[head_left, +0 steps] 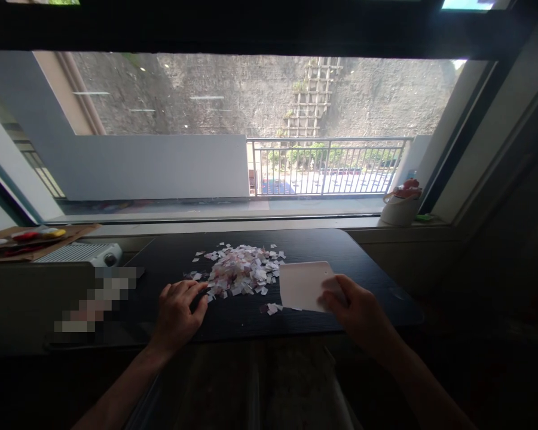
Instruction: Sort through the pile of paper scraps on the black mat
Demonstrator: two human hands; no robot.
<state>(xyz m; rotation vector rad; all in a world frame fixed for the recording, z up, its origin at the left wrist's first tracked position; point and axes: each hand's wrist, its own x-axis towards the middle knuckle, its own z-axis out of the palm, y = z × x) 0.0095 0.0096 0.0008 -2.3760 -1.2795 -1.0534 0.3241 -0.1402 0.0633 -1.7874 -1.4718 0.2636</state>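
A loose heap of small cut paper pieces [242, 269] lies on the dark tabletop [314, 242]. My left hand [179, 307] rests at the heap's left edge, its fingers reaching forward and its thumb apart, holding nothing I can see. Between the thumb and fingers of my right hand [356, 307] is a flat white board [302, 286] with a small hole near one corner. The board's left edge comes close to the right side of the heap. A few stray paper scraps [272, 309] lie in front, just left of the board's lower corner.
A window sill runs behind the table, with a white container [401, 206] at its right end. To the left are a white appliance with a knob [110, 259] and brown cardboard [78, 232] bearing colourful items. A pixelated patch hides part of the table's left side.
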